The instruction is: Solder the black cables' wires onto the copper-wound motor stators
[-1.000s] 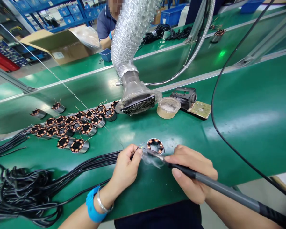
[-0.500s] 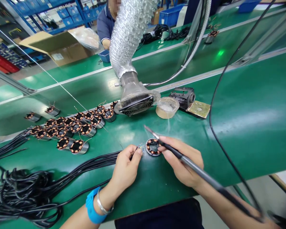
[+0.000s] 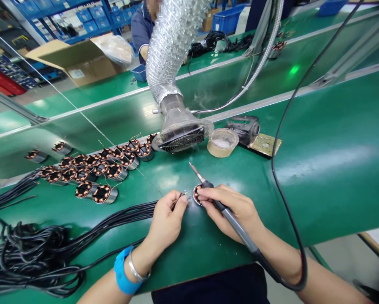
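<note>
My left hand (image 3: 167, 221) pinches the end of a black cable (image 3: 126, 213) close to a small copper-wound stator (image 3: 196, 194) that lies on the green belt. My right hand (image 3: 234, 211) rests on that stator with its fingertips and holds a soldering iron (image 3: 208, 184), whose tip points up and away to the left, off the stator. The iron's black cord (image 3: 282, 169) loops off to the right. A blue band and a metal bangle are on my left wrist.
Several finished stators (image 3: 91, 169) stand in a cluster at the left. A fume-extraction hose with a fan mouth (image 3: 181, 137), a solder-wire roll (image 3: 223, 142) and an iron stand (image 3: 251, 133) sit behind. Black cables (image 3: 34, 253) pile at the left. Another person (image 3: 143, 29) works across the belt.
My right hand lifted the iron's tip off the stator and swung it up and left, then moved its fingers onto the stator. The left hand stayed put.
</note>
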Demonstrator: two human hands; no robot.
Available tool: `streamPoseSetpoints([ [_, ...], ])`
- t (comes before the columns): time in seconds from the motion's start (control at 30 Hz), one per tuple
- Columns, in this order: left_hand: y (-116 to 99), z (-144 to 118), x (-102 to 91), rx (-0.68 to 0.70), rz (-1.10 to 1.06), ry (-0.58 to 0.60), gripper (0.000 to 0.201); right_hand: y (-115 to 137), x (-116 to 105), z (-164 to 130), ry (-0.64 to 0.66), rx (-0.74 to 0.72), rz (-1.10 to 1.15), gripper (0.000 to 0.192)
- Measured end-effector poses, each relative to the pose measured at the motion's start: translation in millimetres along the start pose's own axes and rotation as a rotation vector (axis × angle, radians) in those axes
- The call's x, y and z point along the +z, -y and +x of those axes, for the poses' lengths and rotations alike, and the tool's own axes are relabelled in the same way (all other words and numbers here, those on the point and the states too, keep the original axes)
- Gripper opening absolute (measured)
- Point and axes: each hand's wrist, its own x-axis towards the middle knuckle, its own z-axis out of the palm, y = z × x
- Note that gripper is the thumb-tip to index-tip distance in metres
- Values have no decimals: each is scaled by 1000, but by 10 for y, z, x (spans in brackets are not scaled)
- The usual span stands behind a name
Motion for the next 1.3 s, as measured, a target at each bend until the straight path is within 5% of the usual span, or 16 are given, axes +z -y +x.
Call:
streamPoseSetpoints([
  [0.4,-16,-22,-27,-25,12,22,30,57,-107,13,-82,-42,63,47],
  [0.7,-41,-33,-14,-8,57,14,30,245,-271,18,-143,-4,191,26],
  [1.3,-43,-27,-5,-1,47,27,29,238,-276,21,-171,-17,192,29],
])
